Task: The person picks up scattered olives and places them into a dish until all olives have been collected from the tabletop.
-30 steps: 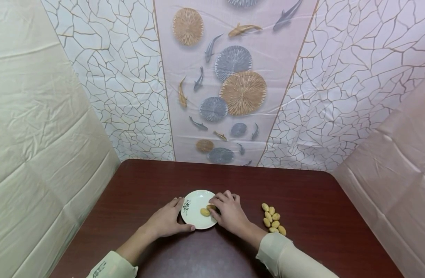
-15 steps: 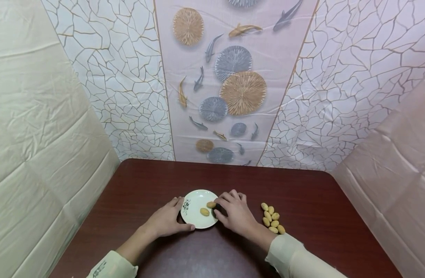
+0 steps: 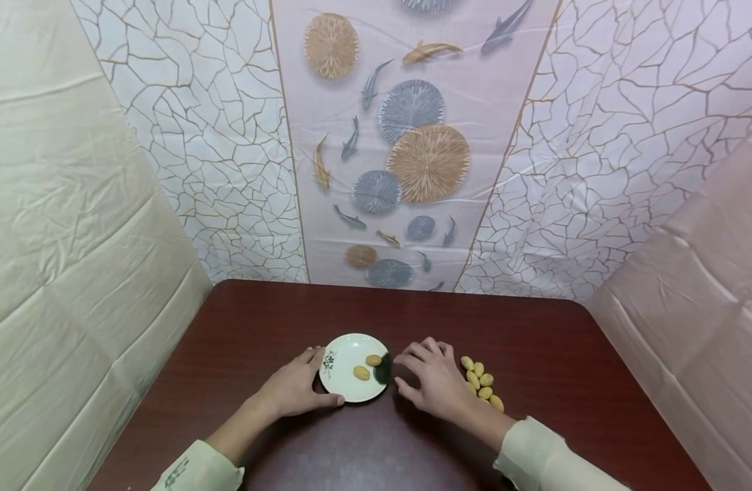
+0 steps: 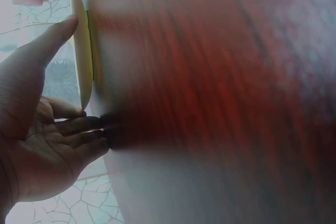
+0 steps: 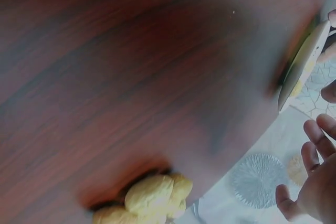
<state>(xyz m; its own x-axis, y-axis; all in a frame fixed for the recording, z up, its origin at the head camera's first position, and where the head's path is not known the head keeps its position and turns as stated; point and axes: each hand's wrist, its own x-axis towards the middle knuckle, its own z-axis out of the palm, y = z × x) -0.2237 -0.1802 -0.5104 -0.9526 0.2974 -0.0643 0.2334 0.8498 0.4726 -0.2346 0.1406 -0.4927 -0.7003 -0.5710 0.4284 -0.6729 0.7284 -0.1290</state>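
Note:
A small white plate point(image 3: 345, 389) with a dark floral print on its left and a dark green patch at its right rim lies on the table. Two yellow oval fruits rest in it, a nearer fruit point(image 3: 362, 373) and a farther fruit point(image 3: 373, 360). My left hand point(image 3: 293, 389) holds the plate's left side between thumb and fingers; the left wrist view shows the thumb point(image 4: 65, 27) on the rim. Just right of the plate, my right hand point(image 3: 434, 378) hovers with nothing in it, fingers loosely bent and apart.
Several more yellow fruits point(image 3: 473, 379) lie in a cluster right of my right hand, partly hidden by it in the head view. The dark red-brown table point(image 3: 278, 320) ends at a patterned cloth backdrop point(image 3: 428, 164). Cloth walls flank both sides.
My right hand has drawn back from the fruit in the plate and moved right, off the rim. It has uncovered the dark green patch. The left hand stays in place.

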